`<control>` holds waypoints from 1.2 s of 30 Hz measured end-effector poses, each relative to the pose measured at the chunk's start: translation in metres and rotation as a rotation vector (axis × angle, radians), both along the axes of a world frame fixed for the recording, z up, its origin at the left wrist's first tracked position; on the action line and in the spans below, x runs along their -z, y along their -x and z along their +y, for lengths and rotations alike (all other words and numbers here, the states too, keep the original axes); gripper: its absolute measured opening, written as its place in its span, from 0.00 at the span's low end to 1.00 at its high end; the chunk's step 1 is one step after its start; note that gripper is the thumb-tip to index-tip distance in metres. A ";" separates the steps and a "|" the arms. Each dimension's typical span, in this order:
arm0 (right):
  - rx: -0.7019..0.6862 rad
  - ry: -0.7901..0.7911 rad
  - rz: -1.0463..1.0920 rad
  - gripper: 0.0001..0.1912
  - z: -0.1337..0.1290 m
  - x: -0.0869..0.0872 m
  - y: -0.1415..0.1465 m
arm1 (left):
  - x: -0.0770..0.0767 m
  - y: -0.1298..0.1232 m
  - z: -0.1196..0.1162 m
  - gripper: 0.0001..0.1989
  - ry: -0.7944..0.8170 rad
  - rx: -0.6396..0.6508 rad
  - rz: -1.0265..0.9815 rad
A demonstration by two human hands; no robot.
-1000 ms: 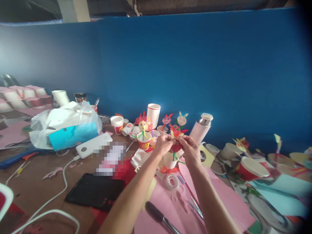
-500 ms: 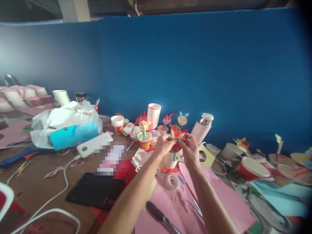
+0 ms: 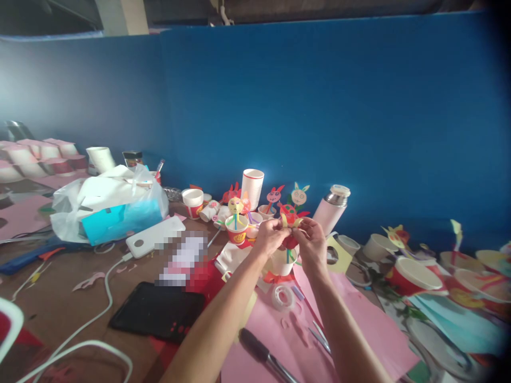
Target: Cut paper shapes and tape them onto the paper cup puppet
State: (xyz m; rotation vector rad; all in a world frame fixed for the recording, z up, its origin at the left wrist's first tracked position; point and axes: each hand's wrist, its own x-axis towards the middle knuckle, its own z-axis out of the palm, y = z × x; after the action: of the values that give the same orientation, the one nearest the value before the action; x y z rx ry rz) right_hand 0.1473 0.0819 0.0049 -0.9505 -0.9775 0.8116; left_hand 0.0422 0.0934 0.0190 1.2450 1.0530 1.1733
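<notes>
Both my hands pinch a red and yellow paper cutout [image 3: 290, 214] from either side, above a white paper cup [image 3: 281, 264]. My left hand [image 3: 272, 237] grips its left part and my right hand [image 3: 312, 239] its right part; the fingers hide much of the lower edge. A green strip [image 3: 289, 256] shows in the cup below the cutout. Just behind stand cups with paper animal heads, among them a pink head [image 3: 274, 196] and a pale green head [image 3: 298, 197]. To the left, a yellow head [image 3: 235, 206] rises from a red and white cup [image 3: 237, 234].
A tape roll [image 3: 283, 297], a black-capped marker [image 3: 255, 344] and scissors [image 3: 320, 338] lie on pink paper [image 3: 359, 319]. A pink flask [image 3: 330, 210] stands behind my right hand. A black tablet [image 3: 156, 311], a white power bank [image 3: 155, 237] and a plastic bag [image 3: 66, 215] lie left.
My hands stay almost in place on the cutout. Its yellow pieces have shifted slightly between my fingers, and the red part below has moved a little.
</notes>
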 end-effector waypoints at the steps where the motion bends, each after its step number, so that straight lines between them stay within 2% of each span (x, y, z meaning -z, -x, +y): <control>1: 0.004 0.000 -0.007 0.19 -0.001 0.000 0.000 | 0.000 0.000 0.000 0.04 0.005 -0.004 0.001; 11: 0.031 -0.001 -0.040 0.18 -0.002 0.002 0.000 | -0.002 -0.003 -0.003 0.03 0.020 -0.042 0.021; 20: 0.017 0.048 -0.097 0.19 -0.005 0.005 -0.014 | -0.003 -0.004 -0.003 0.04 0.015 -0.045 0.033; 28: 0.015 0.124 -0.204 0.18 -0.008 0.006 -0.019 | -0.002 -0.006 -0.003 0.04 0.021 -0.038 0.039; 36: 0.053 0.109 -0.297 0.16 -0.002 0.009 -0.016 | -0.002 -0.005 -0.002 0.03 0.030 -0.020 0.019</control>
State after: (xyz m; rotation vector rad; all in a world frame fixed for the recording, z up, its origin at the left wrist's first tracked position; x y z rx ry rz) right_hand 0.1633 0.0794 -0.0046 -1.2098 -1.1669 0.6962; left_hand 0.0471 0.0911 0.0209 1.2273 1.0958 1.1590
